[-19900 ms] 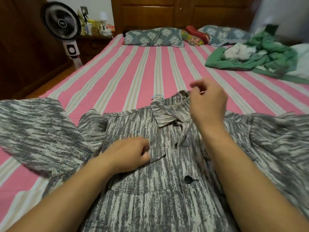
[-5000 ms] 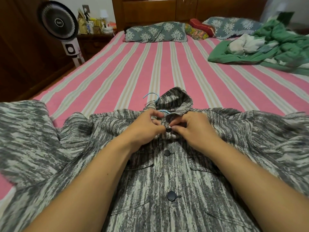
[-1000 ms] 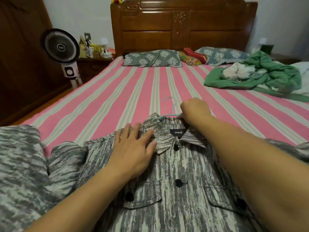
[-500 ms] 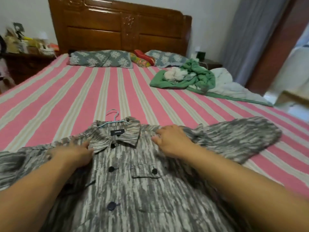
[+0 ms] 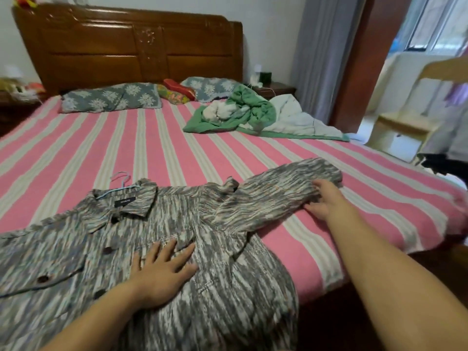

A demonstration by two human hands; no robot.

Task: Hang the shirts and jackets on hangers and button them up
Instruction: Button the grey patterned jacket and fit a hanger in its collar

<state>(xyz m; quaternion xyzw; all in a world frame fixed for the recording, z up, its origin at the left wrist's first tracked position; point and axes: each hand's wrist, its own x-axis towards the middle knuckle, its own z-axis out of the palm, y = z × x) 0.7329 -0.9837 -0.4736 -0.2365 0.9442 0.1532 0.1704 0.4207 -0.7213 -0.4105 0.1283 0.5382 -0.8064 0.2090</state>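
A grey-and-white streaked button-front shirt jacket (image 5: 192,249) lies front-up across the near edge of a bed covered with a pink-and-cream striped sheet (image 5: 157,143). Its dark buttons (image 5: 109,250) sit closed down the placket, and a dark label shows inside the folded collar (image 5: 126,202). The hook of a thin light-blue wire hanger (image 5: 121,179) pokes out past the collar onto the sheet, with the hanger's shoulders hidden inside the garment. The left hand (image 5: 162,274) rests flat on the chest of the jacket, fingers straight and spread, pressing the cloth beside a chest pocket. The right hand (image 5: 325,200) reaches out to the sleeve (image 5: 278,196), which stretches sideways toward the bed's right edge; its fingers lie against the cuff end, the thumb underneath, though whether they pinch the cloth or only touch it is not clear. Farther up the bed, a crumpled green-and-white blanket (image 5: 243,112) lies heaped near the right side, well apart from the jacket. Two blue-grey floral pillows (image 5: 111,97) and a small red cushion (image 5: 178,88) lie against the carved brown wooden headboard (image 5: 126,49). A grey curtain (image 5: 319,54) hangs to the right of the bed.
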